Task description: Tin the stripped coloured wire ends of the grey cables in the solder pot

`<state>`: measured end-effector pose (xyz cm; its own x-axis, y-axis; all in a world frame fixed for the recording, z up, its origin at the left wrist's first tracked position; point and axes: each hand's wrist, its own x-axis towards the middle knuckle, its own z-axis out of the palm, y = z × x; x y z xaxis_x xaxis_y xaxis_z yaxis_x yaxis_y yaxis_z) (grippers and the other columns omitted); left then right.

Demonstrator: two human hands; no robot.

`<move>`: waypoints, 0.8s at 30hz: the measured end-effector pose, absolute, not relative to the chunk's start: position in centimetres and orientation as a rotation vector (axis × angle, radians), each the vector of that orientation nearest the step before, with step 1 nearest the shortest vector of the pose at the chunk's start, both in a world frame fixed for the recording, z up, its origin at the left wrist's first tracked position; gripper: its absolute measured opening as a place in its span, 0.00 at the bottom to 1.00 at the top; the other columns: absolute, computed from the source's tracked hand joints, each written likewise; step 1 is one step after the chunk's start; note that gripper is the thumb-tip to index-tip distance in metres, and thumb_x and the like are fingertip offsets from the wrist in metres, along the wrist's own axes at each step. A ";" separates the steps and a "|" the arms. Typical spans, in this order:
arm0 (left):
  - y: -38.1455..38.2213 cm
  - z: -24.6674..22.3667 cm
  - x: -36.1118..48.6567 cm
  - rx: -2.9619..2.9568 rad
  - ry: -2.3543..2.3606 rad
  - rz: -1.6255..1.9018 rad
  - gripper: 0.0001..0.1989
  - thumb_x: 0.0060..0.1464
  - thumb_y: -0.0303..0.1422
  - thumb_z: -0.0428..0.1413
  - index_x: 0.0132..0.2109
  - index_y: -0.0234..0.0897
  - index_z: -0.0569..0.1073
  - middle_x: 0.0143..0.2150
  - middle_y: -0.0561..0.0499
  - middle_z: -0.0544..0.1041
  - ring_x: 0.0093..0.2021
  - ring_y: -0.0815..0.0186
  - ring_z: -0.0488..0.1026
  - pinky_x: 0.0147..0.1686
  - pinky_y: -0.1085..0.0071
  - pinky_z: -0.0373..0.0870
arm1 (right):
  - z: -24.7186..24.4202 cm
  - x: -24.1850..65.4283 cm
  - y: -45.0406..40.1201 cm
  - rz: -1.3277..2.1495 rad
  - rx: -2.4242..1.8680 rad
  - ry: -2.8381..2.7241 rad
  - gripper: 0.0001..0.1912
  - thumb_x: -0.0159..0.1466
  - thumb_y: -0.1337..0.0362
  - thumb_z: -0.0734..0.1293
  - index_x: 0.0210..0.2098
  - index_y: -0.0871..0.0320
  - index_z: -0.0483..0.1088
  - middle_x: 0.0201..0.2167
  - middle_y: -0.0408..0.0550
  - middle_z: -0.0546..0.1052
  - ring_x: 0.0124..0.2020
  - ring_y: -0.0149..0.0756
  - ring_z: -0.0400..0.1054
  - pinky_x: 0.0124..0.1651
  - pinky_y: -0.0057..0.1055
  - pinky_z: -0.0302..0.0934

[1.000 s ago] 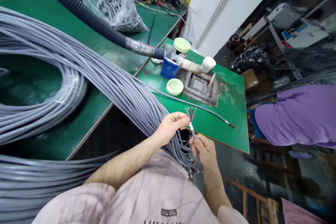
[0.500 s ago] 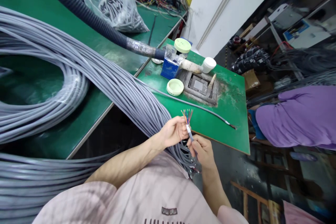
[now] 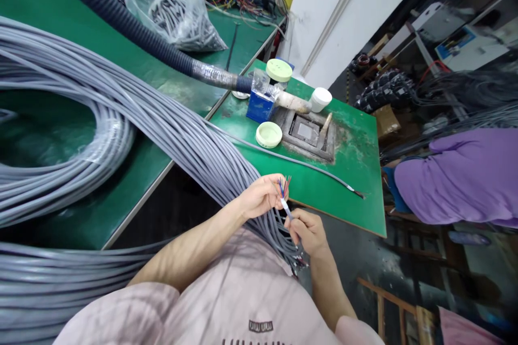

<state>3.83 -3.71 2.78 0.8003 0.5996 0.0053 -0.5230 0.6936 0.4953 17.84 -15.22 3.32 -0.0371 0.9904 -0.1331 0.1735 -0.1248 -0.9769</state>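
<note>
My right hand (image 3: 307,230) is closed round a grey cable (image 3: 287,209) just below its stripped end, where a white band wraps the sheath. From this end, several thin coloured wires (image 3: 284,188) fan upward, blue and reddish among them. My left hand (image 3: 262,197) pinches some of these wires between thumb and fingers; the exact strands are hidden. Below both hands hang the ends of a thick bundle of grey cables (image 3: 202,145). One single grey cable (image 3: 299,161) lies across the green table (image 3: 251,164), its dark stripped tip at the right.
A solder pot (image 3: 307,132) is set in the table, with a blue box (image 3: 259,105), a pale green dish (image 3: 268,135) and a white cup (image 3: 321,99) around it. A black hose (image 3: 133,21) arches over from the left. A person in purple (image 3: 449,178) is at the right.
My left hand has moved slightly left and closed on some of the wires, which were spread out before. The cable end has shifted a little left and down.
</note>
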 end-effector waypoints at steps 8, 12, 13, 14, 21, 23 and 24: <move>-3.3 3.0 2.9 0.578 0.286 0.618 0.16 0.31 0.32 0.70 0.24 0.33 0.69 0.20 0.55 0.69 0.19 0.72 0.67 0.18 0.78 0.64 | 3.4 17.6 -14.9 1.269 -1.454 -1.287 0.17 0.63 0.51 0.62 0.27 0.57 0.70 0.09 0.35 0.61 0.12 0.25 0.50 0.19 0.25 0.48; -3.0 3.2 2.5 0.638 0.322 0.645 0.18 0.30 0.36 0.72 0.23 0.32 0.72 0.20 0.55 0.69 0.19 0.73 0.68 0.19 0.77 0.65 | 3.5 17.6 -14.8 1.280 -1.445 -1.277 0.18 0.63 0.51 0.62 0.27 0.58 0.70 0.09 0.35 0.61 0.11 0.24 0.49 0.18 0.25 0.47; -3.0 3.2 2.4 0.659 0.325 0.652 0.18 0.31 0.37 0.72 0.23 0.32 0.72 0.20 0.54 0.70 0.19 0.73 0.68 0.19 0.77 0.65 | 3.5 17.6 -14.7 1.282 -1.442 -1.273 0.17 0.63 0.51 0.62 0.27 0.58 0.70 0.09 0.35 0.61 0.11 0.24 0.49 0.18 0.25 0.46; -2.9 3.1 2.3 0.681 0.330 0.655 0.19 0.32 0.39 0.71 0.23 0.32 0.72 0.20 0.54 0.70 0.19 0.73 0.68 0.20 0.77 0.65 | 3.5 17.6 -14.7 1.285 -1.439 -1.270 0.17 0.63 0.52 0.62 0.27 0.58 0.70 0.08 0.35 0.61 0.11 0.24 0.49 0.18 0.24 0.46; -3.1 2.5 2.2 0.774 0.383 0.722 0.17 0.36 0.38 0.69 0.23 0.32 0.72 0.21 0.52 0.72 0.21 0.72 0.69 0.22 0.76 0.65 | 2.9 17.7 -14.7 1.280 -1.435 -1.249 0.17 0.63 0.52 0.63 0.27 0.58 0.71 0.08 0.35 0.60 0.11 0.24 0.49 0.18 0.24 0.46; -3.4 2.2 2.4 0.761 0.420 0.750 0.15 0.37 0.37 0.68 0.25 0.33 0.72 0.22 0.53 0.73 0.21 0.72 0.69 0.23 0.76 0.66 | 3.1 18.0 -14.6 1.273 -1.444 -1.248 0.17 0.63 0.52 0.63 0.28 0.58 0.71 0.09 0.36 0.62 0.11 0.24 0.51 0.18 0.24 0.47; -3.6 2.2 2.6 0.749 0.436 0.760 0.15 0.38 0.37 0.68 0.26 0.33 0.71 0.22 0.53 0.73 0.21 0.72 0.69 0.23 0.76 0.66 | 3.3 18.2 -14.5 1.270 -1.454 -1.251 0.16 0.63 0.53 0.63 0.30 0.58 0.72 0.11 0.37 0.65 0.12 0.24 0.53 0.18 0.24 0.49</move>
<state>2.57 -3.58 2.15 0.6568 0.7486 -0.0907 -0.4566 0.4906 0.7422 18.18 -14.52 3.33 -0.0007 0.9844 -0.1761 0.1611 -0.1737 -0.9715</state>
